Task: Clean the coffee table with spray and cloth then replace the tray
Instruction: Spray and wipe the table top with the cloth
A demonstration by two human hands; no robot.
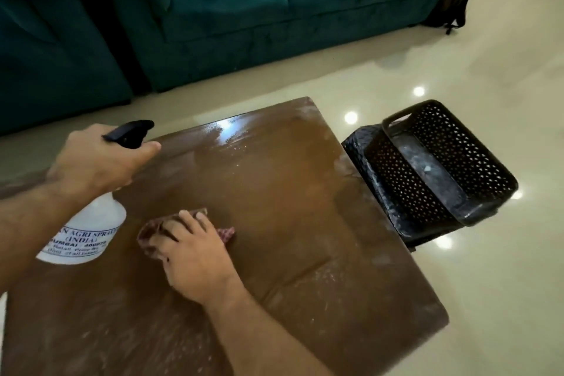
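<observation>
A white spray bottle (82,232) with a black trigger head is gripped by the left hand (97,159) above the brown worktop (305,223), while a reddish cloth (155,230) is pressed flat under the straight fingers (186,223) of the right hand (195,256); the black perforated tray (476,162) is seen on the floor beside the worktop's right edge

Single head view, angled steeply down, close over coffee table (305,223).

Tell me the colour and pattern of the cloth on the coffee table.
The cloth is dark red with a small check, seen in the head view under the right hand.
</observation>
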